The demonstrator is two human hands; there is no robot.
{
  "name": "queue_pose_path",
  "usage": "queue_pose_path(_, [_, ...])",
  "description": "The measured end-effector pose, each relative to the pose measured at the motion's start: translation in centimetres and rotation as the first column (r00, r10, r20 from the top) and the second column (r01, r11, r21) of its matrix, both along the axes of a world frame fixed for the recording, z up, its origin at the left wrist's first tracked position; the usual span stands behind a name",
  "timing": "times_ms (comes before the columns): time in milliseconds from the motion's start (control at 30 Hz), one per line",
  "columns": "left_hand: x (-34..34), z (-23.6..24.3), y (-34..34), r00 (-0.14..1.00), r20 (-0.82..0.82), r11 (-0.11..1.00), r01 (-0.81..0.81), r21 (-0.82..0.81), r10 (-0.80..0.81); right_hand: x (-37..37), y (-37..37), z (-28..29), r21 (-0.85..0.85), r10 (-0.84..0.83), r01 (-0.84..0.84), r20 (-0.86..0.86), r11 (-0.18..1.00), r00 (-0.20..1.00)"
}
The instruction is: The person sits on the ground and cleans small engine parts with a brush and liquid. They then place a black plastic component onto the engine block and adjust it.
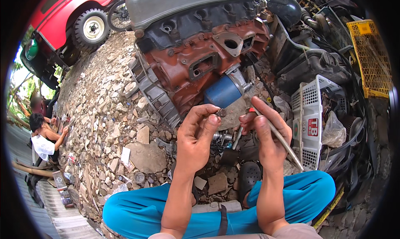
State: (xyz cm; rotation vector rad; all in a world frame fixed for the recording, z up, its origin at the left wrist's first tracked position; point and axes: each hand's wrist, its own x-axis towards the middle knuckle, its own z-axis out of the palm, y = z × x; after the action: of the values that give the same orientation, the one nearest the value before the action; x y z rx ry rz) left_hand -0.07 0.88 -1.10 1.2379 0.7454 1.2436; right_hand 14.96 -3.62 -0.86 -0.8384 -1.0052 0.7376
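Left hand pinches a small dark metal piece just below the blue cylinder. Probably light, hard, kinda greasy, so I'd hold its edges. Right hand grips a slim metal rod, cylinder's lower right; likely stiff, grab mid-shaft.

Open-air repair yard, bare engine, stony ground, red vehicle

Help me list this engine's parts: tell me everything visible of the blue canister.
The blue canister is a stubby, smooth-looking cylinder, apparently painted metal, with a rounded edge at its lower-left end. It lies on its side, somewhat tilted, beside the lower part of the reddish-brown engine block. Its upper-right end meets a silvery metal mount. The left hand shows just below it; neither hand holds it.
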Motion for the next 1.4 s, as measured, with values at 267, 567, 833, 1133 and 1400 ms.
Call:
queue_pose_path(267, [0.0,-1.8,0.9,0.953,0.261,0.980,0.180,-0.080,-0.154,-0.3,-0.7,1.2,-0.114,0.001,-0.010,-0.074,0.993,0.997])
queue_pose_path(567, [0.1,-2.4,0.9,0.961,0.190,0.978,0.210,-0.023,-0.201,-1.6,-0.5,0.1,-0.069,0.053,-0.065,-0.167,0.995,0.984])
queue_pose_path(833, [-0.4,-1.9,0.9,0.987,0.075,0.990,0.141,-0.017,-0.139,-1.7,-0.4,0.2,-0.047,0.053,-0.059,-0.130,0.997,0.990])
queue_pose_path(1133, [-0.7,-1.7,1.1,0.995,0.005,0.995,0.099,-0.020,-0.099,-1.0,-0.1,-0.2,-0.146,0.117,-0.120,-0.031,0.982,0.993])
queue_pose_path(1400, [-0.9,-2.3,1.3,0.978,0.121,0.982,0.179,-0.059,-0.171,-0.3,-0.2,0.1,-0.098,0.191,-0.210,-0.170,0.973,0.967])
